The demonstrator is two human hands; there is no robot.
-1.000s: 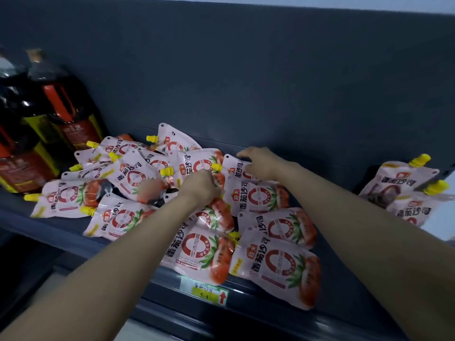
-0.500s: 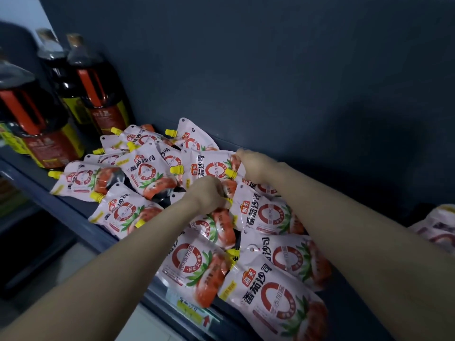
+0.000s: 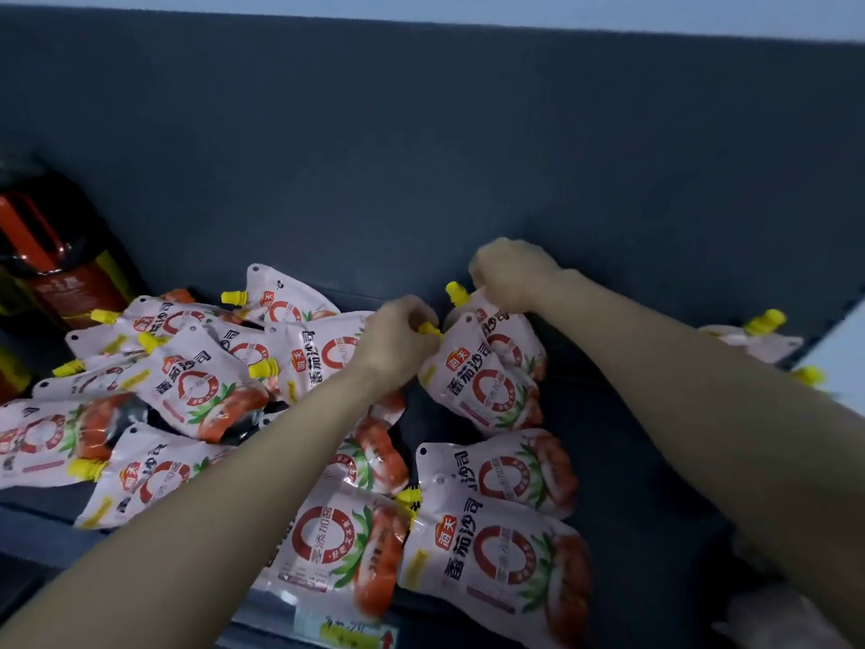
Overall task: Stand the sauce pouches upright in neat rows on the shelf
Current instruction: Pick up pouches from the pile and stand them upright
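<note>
— Yellow cap (image 3: 428, 329) between your fingers: whose is it?

— The front pouch (image 3: 477, 381). My left hand (image 3: 398, 339) pinches that cap, fingers curled round it. The pouch hangs tilted, just below and to the right of the hand.

— And the other hand?

— My right hand (image 3: 510, 274) is clenched on the top edge of the rear pouch (image 3: 512, 341). That pouch stands directly behind the front pouch, touching it. Its own yellow spout pokes out just left of my knuckles. Both pouches sit between my two hands, close to the dark back panel (image 3: 421, 156).

— The others?

— A loose pile of pouches (image 3: 201, 381) lies overlapping to the left of my left forearm. Three flat pouches (image 3: 496, 555) lie between my forearms, near the front lip of the shelf (image 3: 632, 461).

— What can't you make out?

— My fingertips, which are folded out of sight on both hands. I cannot tell whether the front pouch's base rests on the shelf. The front pouch covers most of the rear one, and my left forearm covers part of the pile. The dark bottles (image 3: 61, 264) at the far left are cut off by the frame. The side pouches (image 3: 758, 339) beyond my right forearm are blurred and half hidden. The price label (image 3: 346, 630) runs off the bottom edge, its print unreadable.
</note>
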